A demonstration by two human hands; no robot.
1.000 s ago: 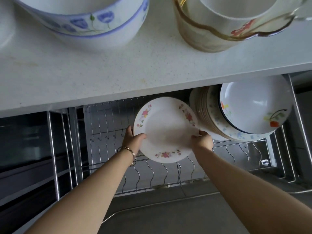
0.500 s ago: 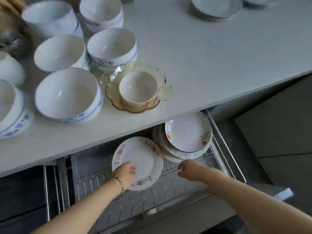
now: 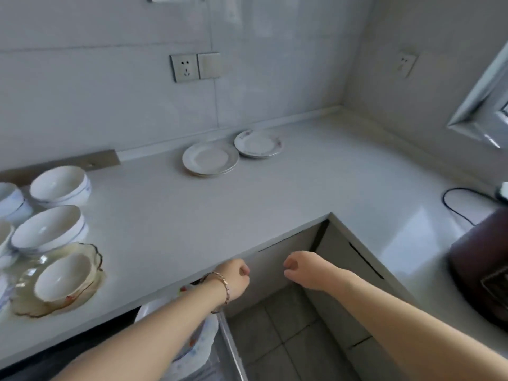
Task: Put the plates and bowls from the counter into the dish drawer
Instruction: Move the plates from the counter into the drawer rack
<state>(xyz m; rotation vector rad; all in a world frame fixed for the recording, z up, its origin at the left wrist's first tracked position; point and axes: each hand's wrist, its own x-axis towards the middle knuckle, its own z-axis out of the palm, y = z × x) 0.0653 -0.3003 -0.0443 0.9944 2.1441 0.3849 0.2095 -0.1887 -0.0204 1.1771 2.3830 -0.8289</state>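
- both hands have let go of the flowered plate that the left one held in the rack half a second ago, and the view has lifted from the drawer to the worktop (image 3: 275, 193).
- far left: white bowls (image 3: 48, 229) with blue rims stand grouped on the worktop. just in front of them a small cup (image 3: 61, 276) sits in an amber glass dish (image 3: 24, 303).
- below the worktop edge: the dish drawer (image 3: 231, 345) stands open. stored plates (image 3: 200, 336) show partly under the left forearm.
- left hand (image 3: 233, 276): level with the worktop edge, fingers loosely curled, holding nothing, bracelet at the wrist.
- centre rear: two plate stacks near the wall, a plain one (image 3: 210, 158) and a floral-rimmed one (image 3: 257, 143). their rims meet, and it cannot be told which lies over the other.
- right hand (image 3: 299, 268): near the left but apart from it, fingers loosely curled, empty.
- far right: a dark appliance (image 3: 478, 270) and a black cable (image 3: 456, 204), well apart from the plates.
- judgement: the step in hand looks like a reach for the rear plates, and most of the crockery is still to be stowed.
- recommendation: take one stack at a time, thumbs on the rim and fingers beneath. lift it straight up so the neighbouring rim is not dragged, then carry it clear of the bowls before lowering it to the rack.
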